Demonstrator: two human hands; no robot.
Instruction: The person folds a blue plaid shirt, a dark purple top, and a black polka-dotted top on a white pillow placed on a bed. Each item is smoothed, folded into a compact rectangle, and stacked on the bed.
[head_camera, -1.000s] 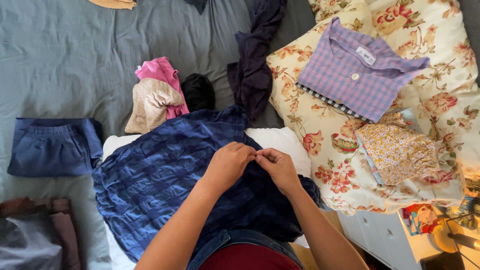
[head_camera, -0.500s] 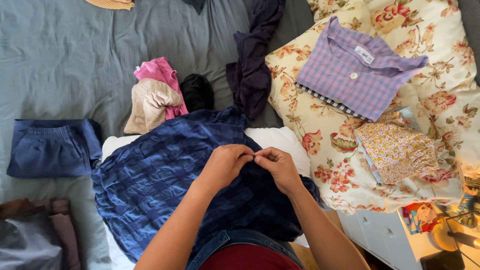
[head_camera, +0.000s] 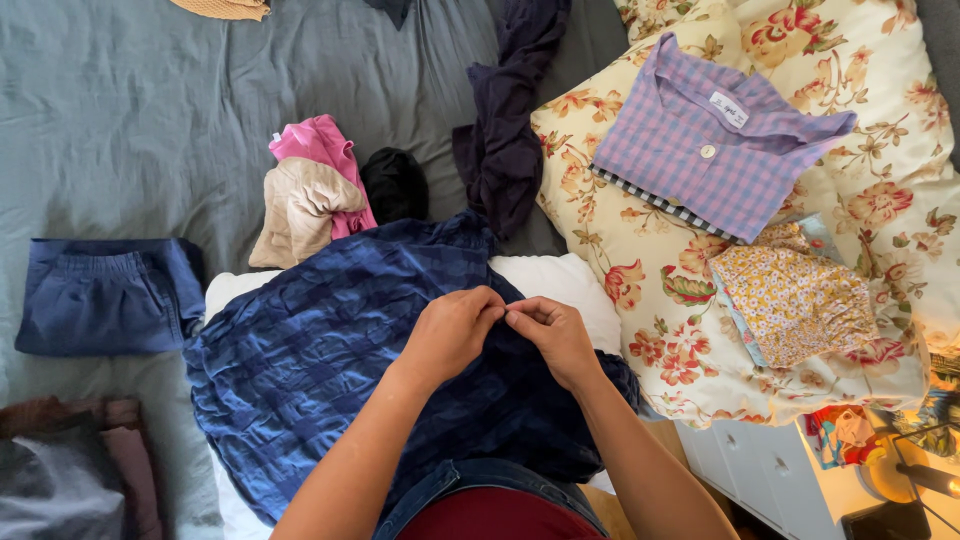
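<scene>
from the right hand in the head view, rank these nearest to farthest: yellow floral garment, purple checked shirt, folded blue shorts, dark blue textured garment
1. dark blue textured garment: pinched by the right hand, centre of bed.
2. yellow floral garment: to its right, on the floral duvet.
3. purple checked shirt: up and right, on the duvet.
4. folded blue shorts: far left edge.

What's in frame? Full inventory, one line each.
blue garment: 1, dark blue check, spread over the white pillow, under both hands
white pillow: 1, white, under the blue garment
shorts: 1, blue, folded, left on the bed
pink and beige clothes: 1 pile, centre of the bed
black item: 1, black, beside that pile
dark garment: 1, dark purple, draped top centre
floral duvet: 1, cream with red flowers, right
checked shirt: 1, lilac, folded on the duvet
yellow floral garment: 1, below the shirt
bed sheet: 1, grey-green
left hand: pinching the blue garment
right hand: pinching it too
</scene>
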